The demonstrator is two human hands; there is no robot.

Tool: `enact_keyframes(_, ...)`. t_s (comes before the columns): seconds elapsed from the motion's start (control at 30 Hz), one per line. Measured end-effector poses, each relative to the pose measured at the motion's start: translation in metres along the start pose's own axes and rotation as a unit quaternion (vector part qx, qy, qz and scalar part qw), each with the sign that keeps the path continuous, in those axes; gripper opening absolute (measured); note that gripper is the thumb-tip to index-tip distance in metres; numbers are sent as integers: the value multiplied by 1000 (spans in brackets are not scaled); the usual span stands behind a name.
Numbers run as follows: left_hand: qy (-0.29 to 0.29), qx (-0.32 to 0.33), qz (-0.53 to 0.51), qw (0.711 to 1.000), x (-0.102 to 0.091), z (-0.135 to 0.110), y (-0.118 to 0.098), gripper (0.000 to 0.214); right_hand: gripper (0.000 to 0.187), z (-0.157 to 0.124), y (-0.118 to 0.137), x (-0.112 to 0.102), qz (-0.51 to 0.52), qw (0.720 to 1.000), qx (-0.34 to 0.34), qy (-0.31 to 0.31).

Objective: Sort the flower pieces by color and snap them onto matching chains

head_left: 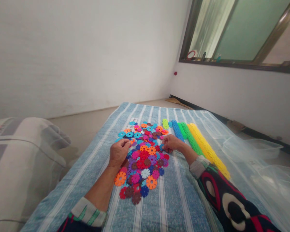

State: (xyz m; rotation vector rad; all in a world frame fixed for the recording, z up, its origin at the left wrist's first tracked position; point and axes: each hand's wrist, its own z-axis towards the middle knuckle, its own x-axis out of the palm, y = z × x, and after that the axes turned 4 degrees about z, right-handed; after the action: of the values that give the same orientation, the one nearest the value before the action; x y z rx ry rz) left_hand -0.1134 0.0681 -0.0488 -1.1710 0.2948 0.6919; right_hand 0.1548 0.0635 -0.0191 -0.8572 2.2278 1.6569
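Note:
A loose heap of notched plastic snowflake discs (145, 155) in many colours lies on the striped cloth (87, 174). My left hand (119, 152) is at the heap's left side, thumb and forefinger pinched together. An orange disc (132, 141) shows right by those fingertips, but whether they grip it is unclear. On the heap's right edge my right hand (172, 143) is closed with fingers curled down. A blue disc (161, 147) shows at its fingertips. Rows of stacked discs lie to the right: blue (177, 129), green (192, 140) and yellow (209, 149).
A short lime-green stack (165, 123) lies beyond my right hand. Clear plastic bins (252, 149) stand at the right side. A covered, light-coloured piece of furniture (26, 167) is at the left. Behind the table are a white wall and a window (244, 32).

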Motion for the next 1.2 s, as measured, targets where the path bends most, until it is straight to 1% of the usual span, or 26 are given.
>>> enact_keyframes(0.23,0,9,5,1000,1,1,1,24,22,-5,0,-7,-21,999,-19,-35)
enact_keyframes(0.47,2,6,6,1000,1,1,3,24,16,-4,-6,-12,-93,992,-35,-77)
enact_keyframes(0.57,2,8,8,1000,1,1,3,25,14,-3,-10,-12,-146,984,-41,-93)
enact_keyframes(0.73,0,13,14,1000,-1,0,0,24,5,0,-11,-12,-227,963,-54,-133)
enact_keyframes(0.83,3,8,12,1000,-1,-1,-1,24,7,0,-10,-11,-258,953,-60,-148)
enact_keyframes(0.9,5,7,12,1000,-1,-1,-2,24,9,0,-8,-10,-268,950,-64,-149)
enact_keyframes(0.97,6,6,11,1000,-1,-1,-3,24,8,0,-6,-9,-267,950,-68,-145)
enact_keyframes(1.1,11,0,-4,1000,-2,-1,-3,24,5,-1,-3,-6,-253,956,-73,-131)
enact_keyframes(1.2,15,-5,-9,1000,-1,-1,-1,24,6,1,-3,-10,-236,962,-74,-118)
